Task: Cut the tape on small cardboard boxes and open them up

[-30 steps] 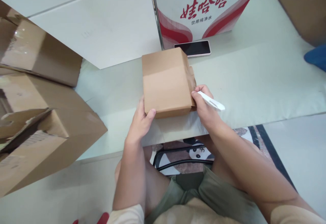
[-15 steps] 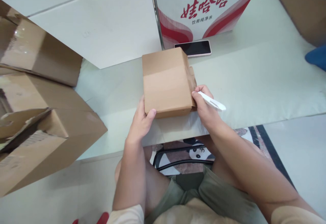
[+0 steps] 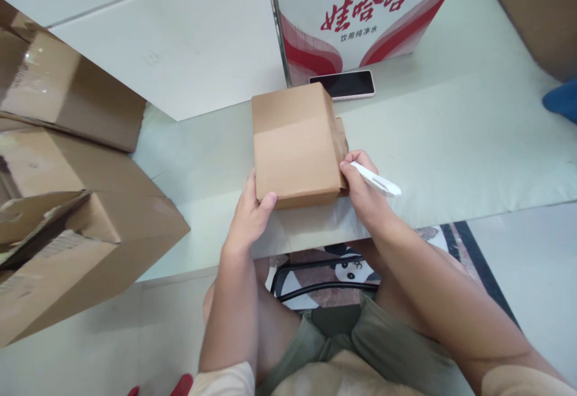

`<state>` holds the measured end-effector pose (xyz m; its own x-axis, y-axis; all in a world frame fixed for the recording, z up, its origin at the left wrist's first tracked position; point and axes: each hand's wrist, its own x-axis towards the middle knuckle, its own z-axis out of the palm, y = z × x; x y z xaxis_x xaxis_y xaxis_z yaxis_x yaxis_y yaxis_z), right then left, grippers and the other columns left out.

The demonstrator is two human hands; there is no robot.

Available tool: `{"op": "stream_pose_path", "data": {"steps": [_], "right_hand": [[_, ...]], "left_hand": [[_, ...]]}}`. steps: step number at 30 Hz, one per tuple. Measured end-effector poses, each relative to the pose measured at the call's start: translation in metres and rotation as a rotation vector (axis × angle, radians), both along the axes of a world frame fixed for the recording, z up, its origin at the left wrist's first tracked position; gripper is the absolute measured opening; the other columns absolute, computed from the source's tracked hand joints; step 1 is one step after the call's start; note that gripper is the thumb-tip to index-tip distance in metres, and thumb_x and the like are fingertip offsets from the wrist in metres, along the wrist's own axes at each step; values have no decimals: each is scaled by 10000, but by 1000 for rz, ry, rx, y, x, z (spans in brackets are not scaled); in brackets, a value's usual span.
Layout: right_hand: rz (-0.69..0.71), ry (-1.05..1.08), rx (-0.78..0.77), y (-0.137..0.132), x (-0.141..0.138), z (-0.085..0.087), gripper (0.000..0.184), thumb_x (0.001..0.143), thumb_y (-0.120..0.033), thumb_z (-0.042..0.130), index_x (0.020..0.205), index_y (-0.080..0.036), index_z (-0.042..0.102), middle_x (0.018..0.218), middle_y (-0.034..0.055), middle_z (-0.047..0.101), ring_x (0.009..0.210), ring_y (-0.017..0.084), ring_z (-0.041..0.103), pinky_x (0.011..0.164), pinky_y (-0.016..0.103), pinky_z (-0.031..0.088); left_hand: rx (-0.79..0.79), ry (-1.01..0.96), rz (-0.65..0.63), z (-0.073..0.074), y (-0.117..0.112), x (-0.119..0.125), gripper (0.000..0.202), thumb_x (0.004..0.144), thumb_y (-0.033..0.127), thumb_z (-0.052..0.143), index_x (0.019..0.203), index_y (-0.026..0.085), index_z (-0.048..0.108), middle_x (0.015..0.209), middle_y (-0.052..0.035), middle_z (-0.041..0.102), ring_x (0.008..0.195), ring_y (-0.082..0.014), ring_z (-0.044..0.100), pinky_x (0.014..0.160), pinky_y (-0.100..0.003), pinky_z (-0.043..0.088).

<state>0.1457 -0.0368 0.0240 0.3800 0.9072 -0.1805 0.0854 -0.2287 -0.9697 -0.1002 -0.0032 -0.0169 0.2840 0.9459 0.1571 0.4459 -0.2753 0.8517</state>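
A small brown cardboard box (image 3: 295, 143) lies near the front edge of the covered table. My left hand (image 3: 252, 216) grips its front left corner, with the thumb on the near edge and the other fingers along the left side. Between the fingers of my right hand (image 3: 360, 182) is a slim white utility knife (image 3: 378, 181), its back end pointing right. That hand is up against the right side of the box, where flaps stick out. The tip of the knife is hidden by my fingers.
Behind the box, a phone (image 3: 354, 85) lies before a white and red printed carton (image 3: 360, 23). A white panel (image 3: 180, 41) stands at the back left. Larger cardboard boxes (image 3: 99, 222) are stacked on the left. A blue object (image 3: 561, 100) shows at the right edge.
Almost nothing differs. The white knife's back end has shifted very slightly to the right; both hands and the box hold their places.
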Motion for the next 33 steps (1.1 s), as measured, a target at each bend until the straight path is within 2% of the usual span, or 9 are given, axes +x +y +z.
{"op": "stream_pose_path", "data": {"steps": [8,19,33], "right_hand": [[-3,-2,9,0,0,-2,190,833,-433,529,831,-262,448,748,-39,412,744,169,410,700,334,330],[9,9,-8,-1,0,0,156,860,-387,532,837,-259,446,745,-45,407,740,162,396,696,327,320],[26,15,-30,-1,0,1,177,848,-418,520,835,-262,439,745,-45,389,728,164,386,689,335,303]], "left_hand": [[14,28,-16,1,0,0,771,987,724,468,1567,218,437,1529,-180,600,1424,-339,584,1212,-529,463],[24,36,-2,0,0,0,770,979,738,461,1548,218,462,1501,-174,621,1395,-334,605,1198,-530,474],[-8,-7,-15,3,0,2,773,965,748,487,1534,225,483,1513,-174,617,1414,-346,591,1191,-525,484]]}}
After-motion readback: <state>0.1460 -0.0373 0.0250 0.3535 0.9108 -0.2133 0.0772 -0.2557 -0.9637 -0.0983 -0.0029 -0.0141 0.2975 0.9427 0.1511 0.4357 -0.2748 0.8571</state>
